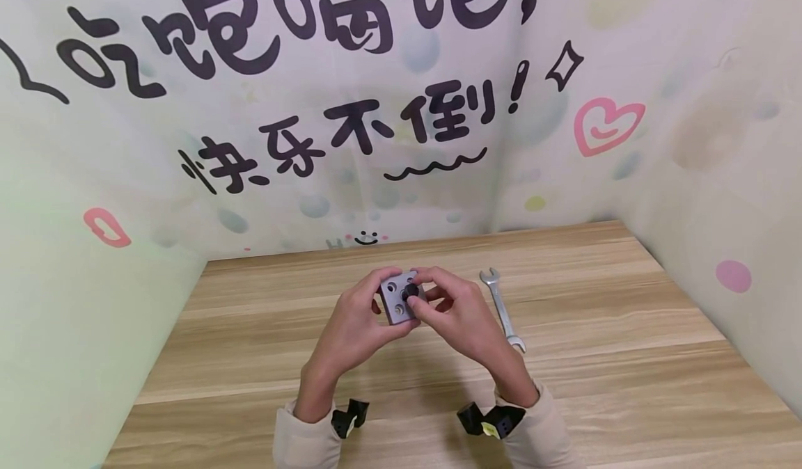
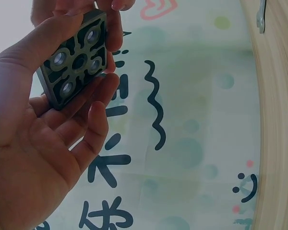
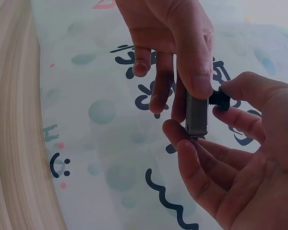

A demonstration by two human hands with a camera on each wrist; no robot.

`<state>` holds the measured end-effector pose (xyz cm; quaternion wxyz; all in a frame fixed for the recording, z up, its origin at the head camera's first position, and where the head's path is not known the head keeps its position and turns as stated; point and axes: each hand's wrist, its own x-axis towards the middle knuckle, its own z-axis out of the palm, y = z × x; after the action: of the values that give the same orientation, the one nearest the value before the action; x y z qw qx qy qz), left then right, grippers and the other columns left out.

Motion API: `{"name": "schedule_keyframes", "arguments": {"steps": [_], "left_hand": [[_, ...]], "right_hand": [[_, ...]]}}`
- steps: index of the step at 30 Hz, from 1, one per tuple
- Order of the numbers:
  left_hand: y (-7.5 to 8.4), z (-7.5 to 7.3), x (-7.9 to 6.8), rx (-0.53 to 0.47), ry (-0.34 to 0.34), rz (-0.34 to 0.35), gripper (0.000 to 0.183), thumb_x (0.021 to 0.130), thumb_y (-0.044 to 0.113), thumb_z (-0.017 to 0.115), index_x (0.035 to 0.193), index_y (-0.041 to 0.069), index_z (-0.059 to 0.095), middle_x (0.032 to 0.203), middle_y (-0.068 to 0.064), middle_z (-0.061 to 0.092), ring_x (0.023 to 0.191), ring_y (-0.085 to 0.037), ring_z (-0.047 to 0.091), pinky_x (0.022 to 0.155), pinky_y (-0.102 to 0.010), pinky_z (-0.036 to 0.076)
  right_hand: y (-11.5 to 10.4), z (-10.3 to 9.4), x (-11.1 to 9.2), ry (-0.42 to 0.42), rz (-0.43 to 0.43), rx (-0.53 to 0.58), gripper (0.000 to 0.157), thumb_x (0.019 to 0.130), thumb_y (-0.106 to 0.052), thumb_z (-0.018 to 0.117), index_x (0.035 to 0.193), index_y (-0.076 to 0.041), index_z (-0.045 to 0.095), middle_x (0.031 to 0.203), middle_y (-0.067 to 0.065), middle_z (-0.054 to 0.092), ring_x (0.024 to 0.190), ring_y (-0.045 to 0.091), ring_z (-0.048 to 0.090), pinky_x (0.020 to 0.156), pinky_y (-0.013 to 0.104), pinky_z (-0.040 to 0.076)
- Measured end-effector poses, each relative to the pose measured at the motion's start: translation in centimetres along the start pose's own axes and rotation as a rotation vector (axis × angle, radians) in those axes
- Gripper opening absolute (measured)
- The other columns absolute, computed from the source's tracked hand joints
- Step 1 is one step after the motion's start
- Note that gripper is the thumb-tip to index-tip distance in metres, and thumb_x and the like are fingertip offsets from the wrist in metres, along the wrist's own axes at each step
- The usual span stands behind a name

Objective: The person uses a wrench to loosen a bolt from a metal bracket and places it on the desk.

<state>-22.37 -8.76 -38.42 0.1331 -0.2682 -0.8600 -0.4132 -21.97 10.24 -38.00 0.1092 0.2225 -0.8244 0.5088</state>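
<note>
My left hand (image 1: 357,324) grips a grey square plate (image 1: 397,298) by its edges, thumb on one side and fingers on the other. Round holes sit near the plate's corners, and its back (image 2: 70,72) shows a recessed pattern around a central hole. Between thumb and index finger, my right hand (image 1: 462,317) pinches a black bolt (image 3: 222,99) at the middle of the plate's front face. Some thread shows between the bolt's head and the plate in the right wrist view. Other fingers of the right hand lie against the plate's lower edge there.
A silver open-ended wrench (image 1: 501,309) lies on the wood-grain table (image 1: 263,344), just right of my right hand. Behind the table hangs a printed white backdrop (image 1: 351,204), with similar panels at both sides. Small black cameras are strapped to both wrists.
</note>
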Motion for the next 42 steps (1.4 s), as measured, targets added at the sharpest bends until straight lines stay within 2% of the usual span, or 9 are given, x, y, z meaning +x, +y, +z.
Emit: {"name": "schedule_keyframes", "arguments": {"steps": [15, 23, 25, 29, 32, 42], "left_hand": [[-0.18, -0.07, -0.13, 0.006, 0.004, 0.013, 0.068, 0.073, 0.02, 0.089, 0.131, 0.007, 0.056, 0.112, -0.002, 0.067, 0.082, -0.01, 0.058, 0.065, -0.022, 0.05], [-0.12, -0.18, -0.17, 0.001, 0.0, -0.004, 0.067, 0.073, 0.02, 0.089, 0.131, 0.009, 0.056, 0.11, -0.002, 0.067, 0.082, -0.01, 0.057, 0.066, -0.023, 0.049], [-0.05, -0.21, -0.19, -0.005, 0.0, -0.007, 0.068, 0.073, 0.019, 0.089, 0.131, 0.009, 0.056, 0.11, -0.002, 0.067, 0.082, -0.01, 0.057, 0.066, -0.023, 0.049], [0.06, -0.17, -0.18, -0.013, -0.005, -0.004, 0.069, 0.073, 0.02, 0.089, 0.132, 0.008, 0.055, 0.11, -0.001, 0.067, 0.082, -0.01, 0.057, 0.065, -0.023, 0.05], [0.09, -0.1, -0.12, -0.014, -0.006, 0.001, 0.068, 0.073, 0.02, 0.089, 0.131, 0.008, 0.056, 0.109, -0.001, 0.067, 0.082, -0.01, 0.057, 0.065, -0.023, 0.049], [0.29, -0.09, -0.15, -0.017, 0.001, 0.002, 0.069, 0.072, 0.02, 0.09, 0.131, 0.009, 0.056, 0.107, 0.0, 0.067, 0.08, -0.009, 0.056, 0.064, -0.022, 0.049]], "right_hand": [[0.13, -0.15, -0.1, -0.037, -0.028, -0.001, 0.025, 0.092, -0.008, 0.067, 0.117, -0.008, 0.068, 0.128, 0.013, 0.065, 0.09, 0.018, 0.071, 0.066, 0.025, 0.055], [-0.03, -0.27, -0.07, -0.062, -0.014, 0.015, 0.033, 0.091, -0.016, 0.073, 0.123, -0.012, 0.065, 0.124, 0.007, 0.067, 0.09, 0.014, 0.07, 0.07, 0.027, 0.056], [-0.08, -0.21, -0.04, -0.053, 0.004, 0.023, 0.031, 0.09, -0.018, 0.074, 0.119, -0.013, 0.065, 0.123, 0.007, 0.067, 0.088, 0.013, 0.069, 0.069, 0.027, 0.056], [-0.11, 0.02, 0.07, -0.005, 0.042, 0.041, 0.018, 0.089, -0.017, 0.076, 0.099, -0.012, 0.061, 0.125, 0.01, 0.068, 0.079, 0.012, 0.068, 0.066, 0.026, 0.056], [-0.2, 0.21, 0.11, 0.026, 0.06, 0.04, 0.021, 0.088, -0.017, 0.076, 0.088, -0.011, 0.056, 0.125, 0.011, 0.068, 0.073, 0.012, 0.067, 0.064, 0.026, 0.056], [-0.3, 0.43, 0.02, 0.051, 0.046, 0.007, 0.02, 0.089, -0.016, 0.075, 0.087, -0.012, 0.056, 0.123, 0.011, 0.069, 0.076, 0.012, 0.067, 0.064, 0.025, 0.056]]}}
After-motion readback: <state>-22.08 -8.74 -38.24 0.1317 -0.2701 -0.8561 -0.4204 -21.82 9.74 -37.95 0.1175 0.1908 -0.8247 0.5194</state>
